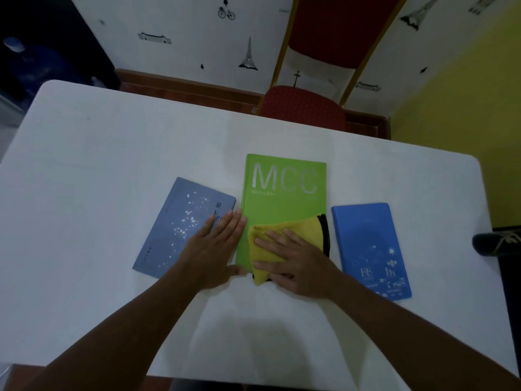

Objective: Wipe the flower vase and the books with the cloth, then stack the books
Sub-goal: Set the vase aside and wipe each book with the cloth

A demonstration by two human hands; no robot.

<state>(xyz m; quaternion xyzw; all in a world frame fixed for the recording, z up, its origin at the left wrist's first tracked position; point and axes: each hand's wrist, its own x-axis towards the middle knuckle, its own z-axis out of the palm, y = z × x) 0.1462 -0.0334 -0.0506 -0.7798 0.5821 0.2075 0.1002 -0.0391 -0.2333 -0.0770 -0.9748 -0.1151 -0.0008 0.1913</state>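
Three books lie flat side by side on the white table (112,153): a grey-blue book (174,221) on the left, a green book (282,198) marked MCC in the middle, a bright blue book (369,244) on the right. My right hand (298,261) presses a yellow cloth (284,235) with a black edge flat onto the near part of the green book. My left hand (217,249) lies flat with fingers spread, across the grey-blue book's right side and the green book's left edge. No flower vase is in view.
A red chair (304,108) with a gold frame stands at the table's far edge. A dark shoe (496,244) shows past the table's right edge. A yellow wall rises on the right.
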